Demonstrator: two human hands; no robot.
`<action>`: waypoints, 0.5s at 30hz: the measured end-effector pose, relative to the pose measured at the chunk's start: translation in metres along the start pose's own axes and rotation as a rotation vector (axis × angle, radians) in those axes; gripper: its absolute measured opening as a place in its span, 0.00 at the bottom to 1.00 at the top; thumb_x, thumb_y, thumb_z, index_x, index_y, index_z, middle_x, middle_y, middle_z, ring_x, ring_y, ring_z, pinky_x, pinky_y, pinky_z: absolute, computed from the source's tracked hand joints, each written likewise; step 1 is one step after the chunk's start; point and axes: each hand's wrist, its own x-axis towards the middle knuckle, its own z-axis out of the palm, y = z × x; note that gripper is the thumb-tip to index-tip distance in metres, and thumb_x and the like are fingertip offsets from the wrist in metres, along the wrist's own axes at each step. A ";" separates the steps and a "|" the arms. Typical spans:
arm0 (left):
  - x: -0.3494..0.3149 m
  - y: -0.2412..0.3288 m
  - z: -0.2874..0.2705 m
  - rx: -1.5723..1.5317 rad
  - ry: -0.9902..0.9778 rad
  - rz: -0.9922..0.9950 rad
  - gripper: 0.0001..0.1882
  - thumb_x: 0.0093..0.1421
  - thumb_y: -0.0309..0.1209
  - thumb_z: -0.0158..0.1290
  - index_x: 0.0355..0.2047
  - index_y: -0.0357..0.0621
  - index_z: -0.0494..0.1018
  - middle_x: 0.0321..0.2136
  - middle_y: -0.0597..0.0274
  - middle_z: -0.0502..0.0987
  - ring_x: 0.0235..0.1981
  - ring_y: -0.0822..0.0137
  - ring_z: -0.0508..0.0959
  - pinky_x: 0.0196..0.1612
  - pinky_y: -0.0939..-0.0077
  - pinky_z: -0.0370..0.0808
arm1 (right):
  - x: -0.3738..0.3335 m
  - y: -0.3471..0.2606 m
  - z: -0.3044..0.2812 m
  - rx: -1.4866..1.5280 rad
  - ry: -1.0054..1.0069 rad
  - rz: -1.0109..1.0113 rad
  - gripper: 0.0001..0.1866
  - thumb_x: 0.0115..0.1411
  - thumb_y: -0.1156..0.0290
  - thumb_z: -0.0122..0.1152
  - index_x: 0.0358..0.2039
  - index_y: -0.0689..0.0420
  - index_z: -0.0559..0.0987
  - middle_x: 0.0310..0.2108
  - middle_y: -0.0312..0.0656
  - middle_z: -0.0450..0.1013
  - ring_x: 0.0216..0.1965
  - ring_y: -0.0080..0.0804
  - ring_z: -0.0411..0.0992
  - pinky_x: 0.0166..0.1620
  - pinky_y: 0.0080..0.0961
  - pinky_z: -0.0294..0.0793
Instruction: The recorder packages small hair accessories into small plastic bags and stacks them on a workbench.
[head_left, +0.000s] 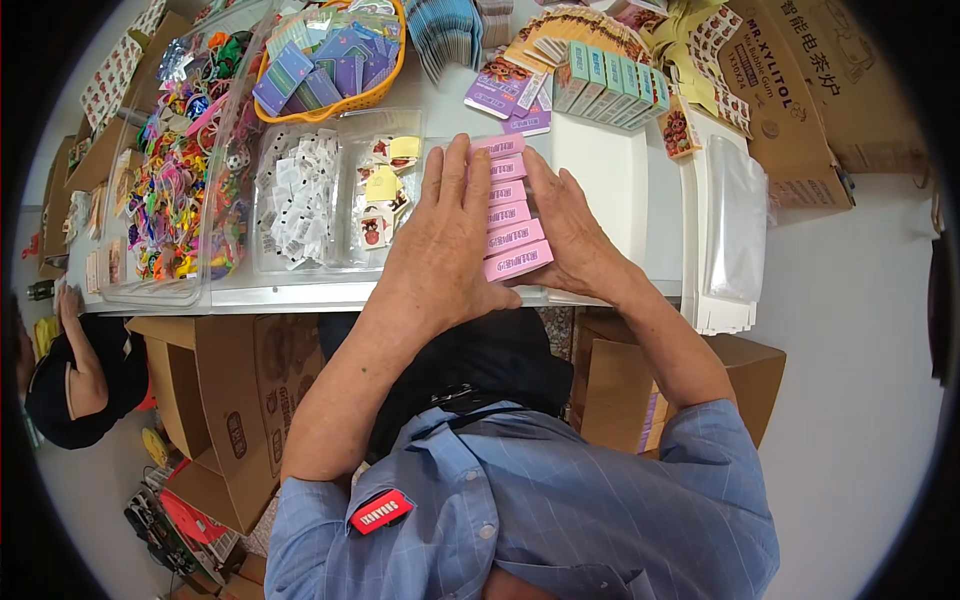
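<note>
A row of several small pink boxes [510, 212] stands on the table, running away from its front edge. My left hand [445, 235] lies along the row's left side, fingers straight and close together. From the right side my right hand [578, 235] presses against the same row, its thumb side partly hidden behind the boxes. The row is gripped between both palms. Just beyond it lie purple flat packs [505, 90], and a row of green-and-white boxes [610, 85] stands at the far right.
A clear bin of colourful small toys [190, 170] stands at left. Beside it are a tray of white sachets [300, 195], a tray of small printed cards [385, 190] and an orange basket of purple packs [330, 100]. Clear plastic bags [735, 220] lie at right. Another person [80, 370] is at far left.
</note>
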 end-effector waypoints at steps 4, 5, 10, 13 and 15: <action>0.005 -0.003 -0.002 0.129 0.017 0.053 0.74 0.27 0.51 0.78 0.69 0.29 0.48 0.67 0.39 0.54 0.70 0.41 0.53 0.72 0.50 0.53 | -0.005 0.002 0.000 0.021 0.006 0.036 0.79 0.35 0.51 0.85 0.74 0.55 0.34 0.71 0.54 0.52 0.69 0.58 0.54 0.71 0.57 0.40; 0.007 -0.004 -0.004 0.222 0.009 0.067 0.75 0.27 0.55 0.77 0.68 0.29 0.49 0.65 0.41 0.57 0.69 0.41 0.55 0.72 0.48 0.51 | -0.005 0.001 -0.002 0.052 -0.020 0.051 0.80 0.34 0.50 0.85 0.74 0.55 0.34 0.71 0.55 0.51 0.71 0.58 0.51 0.72 0.57 0.38; 0.012 -0.008 -0.007 0.216 0.015 0.086 0.74 0.27 0.61 0.75 0.66 0.29 0.52 0.63 0.41 0.59 0.68 0.43 0.57 0.72 0.45 0.49 | 0.001 -0.003 -0.014 0.122 -0.131 0.083 0.82 0.31 0.51 0.86 0.74 0.57 0.33 0.73 0.56 0.47 0.72 0.56 0.49 0.73 0.54 0.39; 0.014 -0.013 -0.005 0.175 0.029 0.089 0.71 0.29 0.61 0.73 0.66 0.30 0.53 0.63 0.41 0.61 0.67 0.44 0.59 0.71 0.43 0.50 | 0.006 0.000 -0.035 0.193 -0.190 0.113 0.82 0.29 0.52 0.86 0.74 0.59 0.36 0.73 0.56 0.45 0.73 0.53 0.48 0.73 0.48 0.43; 0.015 -0.016 -0.003 0.153 0.044 0.084 0.69 0.31 0.60 0.73 0.65 0.30 0.54 0.62 0.41 0.61 0.67 0.45 0.60 0.71 0.41 0.50 | 0.006 0.004 -0.044 0.241 -0.213 0.128 0.81 0.29 0.52 0.86 0.74 0.60 0.37 0.74 0.56 0.44 0.73 0.52 0.49 0.73 0.46 0.45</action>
